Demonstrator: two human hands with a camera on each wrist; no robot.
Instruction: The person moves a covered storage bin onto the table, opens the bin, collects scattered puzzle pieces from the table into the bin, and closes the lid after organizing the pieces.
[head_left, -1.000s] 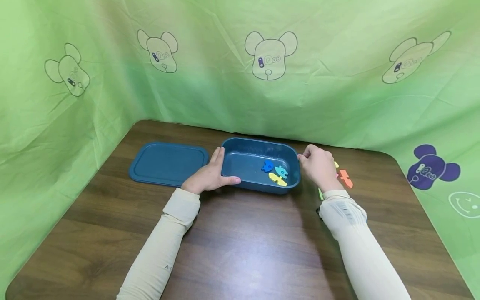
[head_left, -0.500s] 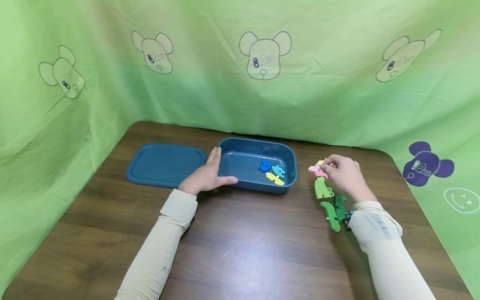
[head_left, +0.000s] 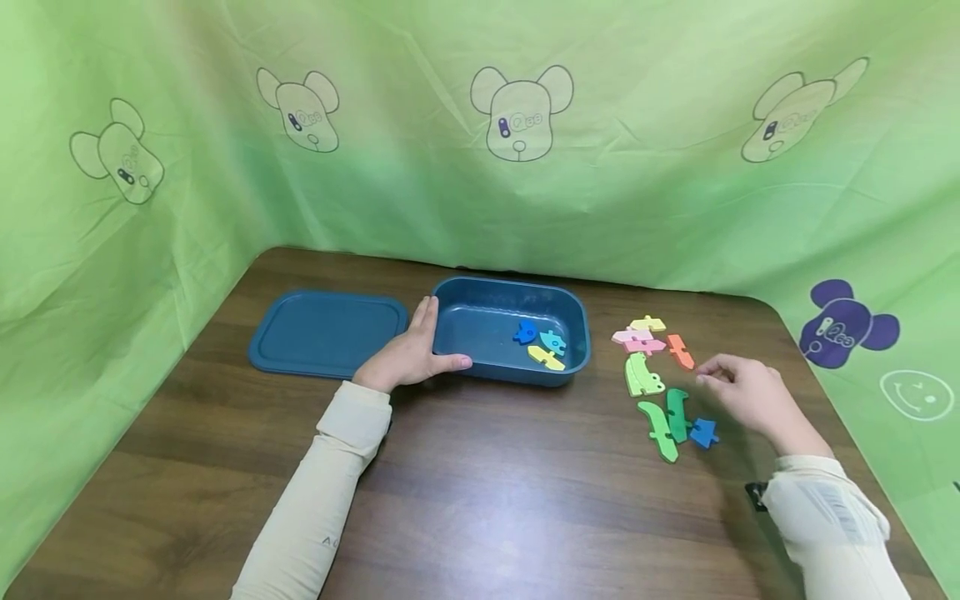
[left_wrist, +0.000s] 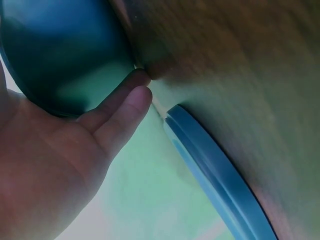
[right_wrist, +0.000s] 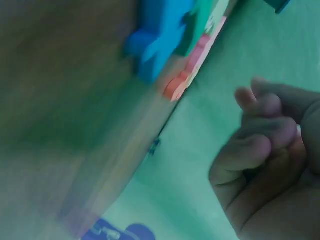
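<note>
A dark blue plastic box stands uncovered on the table. Inside, at its right end, lie a blue puzzle piece, a teal puzzle piece and a yellow puzzle piece. My left hand rests straight fingers against the box's left end, thumb along its front wall. Over the table's right side hovers my right hand, fingers loosely curled with nothing visible between them. Nearest to it are an orange piece and a blue piece, both apart from the hand.
A matching lid lies flat left of the box. Right of the box are a yellow piece, pink pieces, a pale green piece and two greener pieces. Green printed cloth hangs behind the table.
My right hand has moved from the box's right end, past the pink pieces, to the right and nearer me, uncovering the loose pieces. My left hand keeps its place on the box.
</note>
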